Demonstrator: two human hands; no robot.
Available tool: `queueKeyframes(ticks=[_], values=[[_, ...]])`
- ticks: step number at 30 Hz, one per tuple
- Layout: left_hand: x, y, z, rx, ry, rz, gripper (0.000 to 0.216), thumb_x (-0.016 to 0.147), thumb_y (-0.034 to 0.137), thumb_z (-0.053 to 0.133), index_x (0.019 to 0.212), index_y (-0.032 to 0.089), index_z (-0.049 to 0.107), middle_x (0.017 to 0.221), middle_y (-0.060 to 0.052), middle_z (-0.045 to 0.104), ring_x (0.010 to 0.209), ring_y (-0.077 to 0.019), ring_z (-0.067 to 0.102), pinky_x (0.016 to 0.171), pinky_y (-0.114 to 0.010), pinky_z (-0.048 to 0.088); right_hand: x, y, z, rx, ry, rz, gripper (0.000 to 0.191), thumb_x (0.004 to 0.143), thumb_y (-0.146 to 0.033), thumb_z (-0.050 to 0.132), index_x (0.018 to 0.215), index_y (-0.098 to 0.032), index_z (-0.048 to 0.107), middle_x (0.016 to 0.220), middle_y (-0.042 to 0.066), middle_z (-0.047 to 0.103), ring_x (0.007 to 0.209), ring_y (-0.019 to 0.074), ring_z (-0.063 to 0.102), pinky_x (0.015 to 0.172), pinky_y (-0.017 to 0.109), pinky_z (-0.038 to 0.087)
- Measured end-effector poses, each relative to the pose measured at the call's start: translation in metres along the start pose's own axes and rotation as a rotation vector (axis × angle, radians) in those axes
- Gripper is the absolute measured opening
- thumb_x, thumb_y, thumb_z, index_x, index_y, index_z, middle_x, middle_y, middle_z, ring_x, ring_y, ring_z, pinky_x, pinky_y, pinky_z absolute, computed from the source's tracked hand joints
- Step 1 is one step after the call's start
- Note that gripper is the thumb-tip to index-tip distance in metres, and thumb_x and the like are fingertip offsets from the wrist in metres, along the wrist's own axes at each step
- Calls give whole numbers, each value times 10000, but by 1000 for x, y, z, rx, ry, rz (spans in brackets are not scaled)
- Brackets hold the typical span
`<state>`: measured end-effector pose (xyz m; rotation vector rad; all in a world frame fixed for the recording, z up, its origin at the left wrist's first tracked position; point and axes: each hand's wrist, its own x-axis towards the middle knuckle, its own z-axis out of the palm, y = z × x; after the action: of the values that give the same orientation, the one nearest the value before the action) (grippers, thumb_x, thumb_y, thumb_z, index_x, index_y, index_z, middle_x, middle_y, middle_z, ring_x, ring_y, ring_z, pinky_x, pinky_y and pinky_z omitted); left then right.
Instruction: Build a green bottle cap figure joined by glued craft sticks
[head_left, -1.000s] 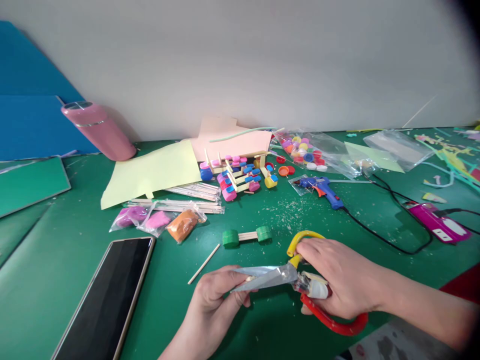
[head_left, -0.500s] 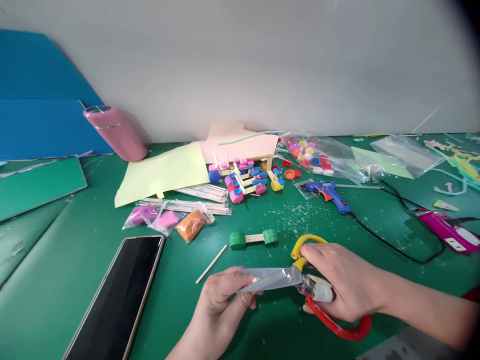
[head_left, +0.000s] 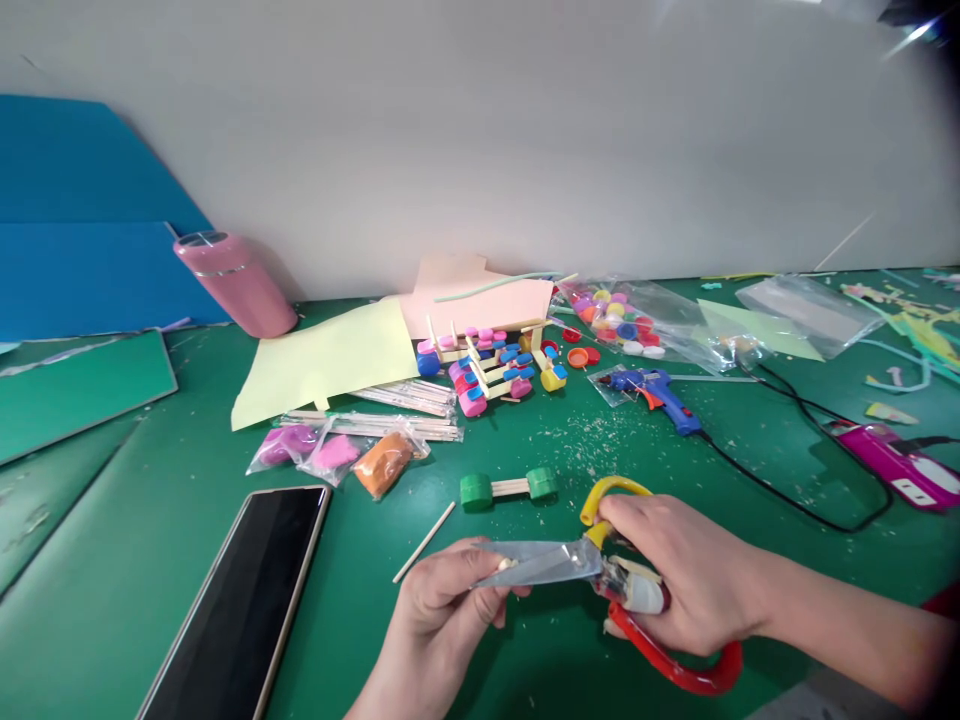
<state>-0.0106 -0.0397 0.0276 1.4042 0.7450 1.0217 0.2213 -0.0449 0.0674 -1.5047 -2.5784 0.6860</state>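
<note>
My right hand point(head_left: 686, 580) grips a pair of scissors point(head_left: 551, 562) with one yellow and one red handle, its blades pointing left and slightly parted. Between the blades near their tips shows the pale end of a small wooden stick point(head_left: 505, 565). My left hand point(head_left: 446, 610) pinches that stick, and its fingers hide most of it. Just beyond the blades lies a green dumbbell-shaped piece point(head_left: 510, 487), two green bottle caps joined by thin sticks. A loose wooden stick point(head_left: 424, 542) rests on the green table left of it.
A phone point(head_left: 240, 600) lies at left, near bagged clay point(head_left: 386, 462). Behind are colourful cap-and-stick pieces point(head_left: 487, 370), yellow paper point(head_left: 322, 360) and a pink tumbler point(head_left: 236, 285). A blue glue gun point(head_left: 656, 390) with its cord, a bag of caps point(head_left: 619, 315) and a magenta power strip point(head_left: 896, 465) occupy the right.
The view has tilted slightly, so things sit a little lower. The scissor blades have closed slightly around the stick; both hands keep their holds.
</note>
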Motion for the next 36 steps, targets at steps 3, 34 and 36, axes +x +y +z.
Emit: queueKeyframes(ticks=[3, 34, 36], values=[[-2, -3, -1, -41, -10, -29, 141, 815, 208, 556, 806, 209, 697, 673, -28, 644, 524, -102, 529, 483, -191, 462, -1, 0, 0, -5, -14, 1, 280, 675, -363, 575, 747, -227, 341, 631, -4, 539, 494, 166, 465, 442, 283, 257], [-7, -5, -9, 100, -44, -14, 173, 834, 247, 531, 718, 191, 647, 622, 0, 583, 607, -128, 531, 560, -210, 413, -1, 8, 16, 25, -36, -7, 265, 711, -326, 499, 750, -238, 252, 563, -37, 465, 450, 164, 414, 444, 296, 211], [-6, -5, -9, 97, -44, -23, 181, 834, 255, 531, 713, 189, 648, 621, -1, 582, 605, -128, 528, 559, -210, 410, -1, 9, 17, 30, -32, -8, 277, 694, -309, 510, 751, -239, 249, 563, -40, 457, 450, 162, 407, 446, 295, 210]])
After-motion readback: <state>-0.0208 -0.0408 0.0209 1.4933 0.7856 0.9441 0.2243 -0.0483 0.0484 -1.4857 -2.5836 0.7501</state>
